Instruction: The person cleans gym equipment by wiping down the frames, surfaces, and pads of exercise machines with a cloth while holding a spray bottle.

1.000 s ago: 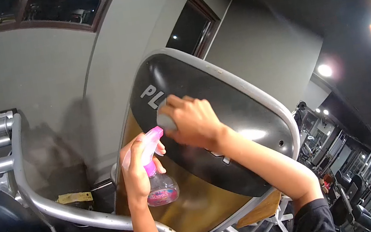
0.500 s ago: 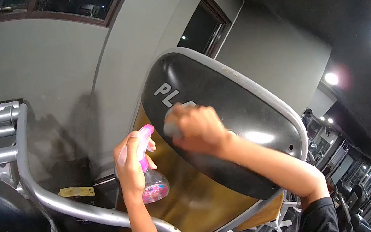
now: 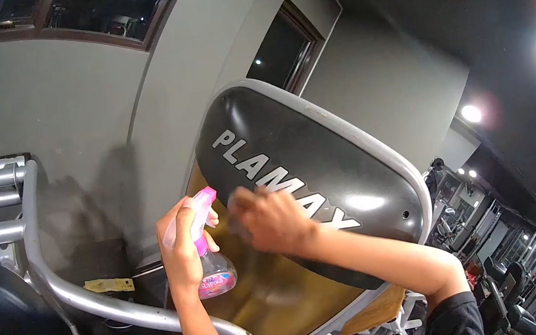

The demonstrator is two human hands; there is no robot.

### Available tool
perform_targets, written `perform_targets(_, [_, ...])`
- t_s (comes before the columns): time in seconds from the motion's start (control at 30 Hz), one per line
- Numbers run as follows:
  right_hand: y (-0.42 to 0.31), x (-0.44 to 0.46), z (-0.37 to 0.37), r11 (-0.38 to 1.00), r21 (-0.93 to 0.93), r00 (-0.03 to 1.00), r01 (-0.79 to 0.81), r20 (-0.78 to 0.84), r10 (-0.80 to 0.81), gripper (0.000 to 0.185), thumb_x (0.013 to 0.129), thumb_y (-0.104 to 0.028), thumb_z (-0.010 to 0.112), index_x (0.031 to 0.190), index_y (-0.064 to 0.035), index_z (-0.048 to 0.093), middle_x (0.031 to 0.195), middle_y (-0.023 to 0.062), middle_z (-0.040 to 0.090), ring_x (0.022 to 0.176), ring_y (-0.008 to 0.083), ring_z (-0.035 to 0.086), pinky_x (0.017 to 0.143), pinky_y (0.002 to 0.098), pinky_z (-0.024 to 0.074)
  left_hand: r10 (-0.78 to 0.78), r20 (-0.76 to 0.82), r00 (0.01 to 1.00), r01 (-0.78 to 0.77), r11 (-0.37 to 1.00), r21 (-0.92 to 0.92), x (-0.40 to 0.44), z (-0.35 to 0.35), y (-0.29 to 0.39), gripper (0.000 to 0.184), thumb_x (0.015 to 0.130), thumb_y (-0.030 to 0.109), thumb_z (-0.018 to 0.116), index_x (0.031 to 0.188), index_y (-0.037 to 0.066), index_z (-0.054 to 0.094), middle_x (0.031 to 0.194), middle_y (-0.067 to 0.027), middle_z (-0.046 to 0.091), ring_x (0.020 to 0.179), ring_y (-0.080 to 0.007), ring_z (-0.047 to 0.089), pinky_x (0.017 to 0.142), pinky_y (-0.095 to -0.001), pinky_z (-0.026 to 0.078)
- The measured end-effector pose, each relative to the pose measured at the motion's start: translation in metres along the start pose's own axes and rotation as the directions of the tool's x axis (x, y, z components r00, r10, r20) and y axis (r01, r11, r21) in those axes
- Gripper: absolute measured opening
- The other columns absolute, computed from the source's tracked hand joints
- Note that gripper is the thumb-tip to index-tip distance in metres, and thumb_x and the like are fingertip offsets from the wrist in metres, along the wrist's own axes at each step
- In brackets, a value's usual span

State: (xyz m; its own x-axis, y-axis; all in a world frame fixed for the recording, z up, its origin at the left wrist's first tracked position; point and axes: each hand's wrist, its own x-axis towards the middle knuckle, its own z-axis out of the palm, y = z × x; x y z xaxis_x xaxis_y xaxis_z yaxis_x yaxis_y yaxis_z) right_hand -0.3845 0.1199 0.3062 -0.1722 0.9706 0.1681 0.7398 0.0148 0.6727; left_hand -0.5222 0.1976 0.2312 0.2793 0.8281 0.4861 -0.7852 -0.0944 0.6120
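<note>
While L hand (image 3: 182,247) grips 1 spray btl (image 3: 216,268), R hand (image 3: 278,223) holds 1 blurred item (image 3: 238,216); 1 panel (image 3: 322,152) behind.

This is a gym: exercise machines (image 3: 524,317) stand well right of the right hand (image 3: 271,219), and left of the left hand (image 3: 182,247) a metal tube frame (image 3: 123,312) curves beside a black pad (image 3: 7,310).

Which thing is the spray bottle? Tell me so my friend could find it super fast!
Find the big, rounded black panel reading PLAMAX. Just left of its lower-left edge in the picture, the person's left hand grips a small, clear spray bottle with a pink label. Its bright pink spray top sets it apart from the black and brown surfaces nearby.
</note>
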Motion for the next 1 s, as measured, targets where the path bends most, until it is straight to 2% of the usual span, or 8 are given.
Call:
perform_targets(0.1, [-0.012,-0.026,0.008,0.977,-0.084,0.980,0.197,0.027,-0.195,0.036,0.072,-0.030,0.072,0.101,-0.0107,0.065,0.103,0.0068,0.057,0.087,0.0254,0.063,0.063,0.0391,0.0548,-0.003,0.032,0.999,0.002,1.000,0.004,-0.002,0.006,0.000,0.042,0.096,0.035,0.046,0.087,-0.003,0.061,0.074,-0.0121,0.060,0.054,-0.0145,0.056,0.041,-0.0251,0.045])
perform_targets(0.23, [0.017,-0.014,-0.035,0.992,0.007,0.977,-0.124,0.174,0.121,0.041,0.071,-0.037,0.072,0.105,-0.0158,0.065,0.106,0.0056,0.063,0.087,0.0245,0.067,0.070,0.0401,0.0548,0.014,0.068,0.998,-0.015,1.000,0.017,-0.003,0.014,0.000,0.041,0.095,0.034,0.047,0.088,-0.003,0.062,0.074,-0.0125,0.061,0.055,-0.0143,0.056,0.041,-0.0250,0.045])
perform_targets(0.4, [0.071,-0.017,-0.050,0.952,0.114,0.918,-0.283,-0.257,0.304,0.041,0.068,-0.030,0.074,0.105,-0.0144,0.065,0.098,0.0059,0.062,0.087,0.0254,0.065,0.068,0.0385,0.0552,-0.035,0.112,0.993,0.035,0.999,0.002,-0.007,0.022,0.004,0.045,0.094,0.036,0.048,0.085,-0.005,0.065,0.073,-0.0081,0.059,0.057,-0.0111,0.055,0.044,-0.0233,0.042])
perform_targets(0.53, [0.019,-0.055,-0.007,0.976,0.209,0.978,-0.058,-0.184,0.097,0.031,0.074,-0.027,0.069,0.102,-0.0146,0.066,0.105,0.0027,0.056,0.089,0.0227,0.059,0.063,0.0361,0.0567,-0.033,0.171,0.985,0.030,0.999,0.019,-0.006,0.021,-0.003,0.043,0.096,0.035,0.047,0.092,-0.005,0.061,0.075,-0.0133,0.060,0.058,-0.0145,0.056,0.042,-0.0249,0.045])
perform_targets(0.6, [-0.003,-0.074,-0.012,0.974,-0.072,0.976,0.217,0.024,-0.215,0.025,0.082,-0.022,0.059,0.105,-0.0180,0.066,0.112,0.0025,0.057,0.096,0.0242,0.059,0.058,0.0326,0.0569,-0.047,0.182,0.982,0.046,0.999,0.010,-0.007,0.022,-0.003,0.043,0.096,0.036,0.047,0.092,-0.005,0.061,0.075,-0.0131,0.060,0.058,-0.0145,0.056,0.042,-0.0249,0.045])
perform_targets(0.67, [0.002,-0.078,-0.006,0.961,-0.127,0.970,0.245,0.045,-0.241,0.042,0.075,-0.033,0.067,0.115,-0.0215,0.062,0.102,0.0002,0.055,0.088,0.0202,0.059,0.057,0.0358,0.0539,-0.064,0.200,0.978,0.067,0.998,-0.012,-0.007,0.025,-0.003,0.044,0.096,0.037,0.047,0.091,-0.005,0.061,0.074,-0.0126,0.060,0.058,-0.0146,0.056,0.042,-0.0249,0.045])
perform_targets(0.83, [0.052,-0.056,-0.056,0.964,0.098,0.947,-0.245,-0.191,0.260,0.044,0.067,-0.029,0.078,0.108,-0.0193,0.064,0.100,0.0000,0.058,0.092,0.0192,0.061,0.059,0.0363,0.0529,-0.088,0.193,0.977,0.090,0.996,-0.002,-0.007,0.030,-0.003,0.050,0.096,0.042,0.046,0.084,-0.003,0.064,0.073,-0.0063,0.059,0.056,-0.0096,0.052,0.045,-0.0233,0.041])
perform_targets(1.0, [0.029,-0.081,-0.045,0.981,0.057,0.960,-0.188,-0.200,0.196,0.049,0.065,-0.029,0.078,0.111,-0.0196,0.065,0.094,-0.0005,0.054,0.083,0.0199,0.058,0.057,0.0348,0.0537,-0.084,0.199,0.976,0.086,0.996,-0.003,-0.007,0.028,-0.004,0.050,0.096,0.042,0.046,0.085,-0.003,0.064,0.072,-0.0062,0.059,0.056,-0.0098,0.052,0.044,-0.0232,0.041])
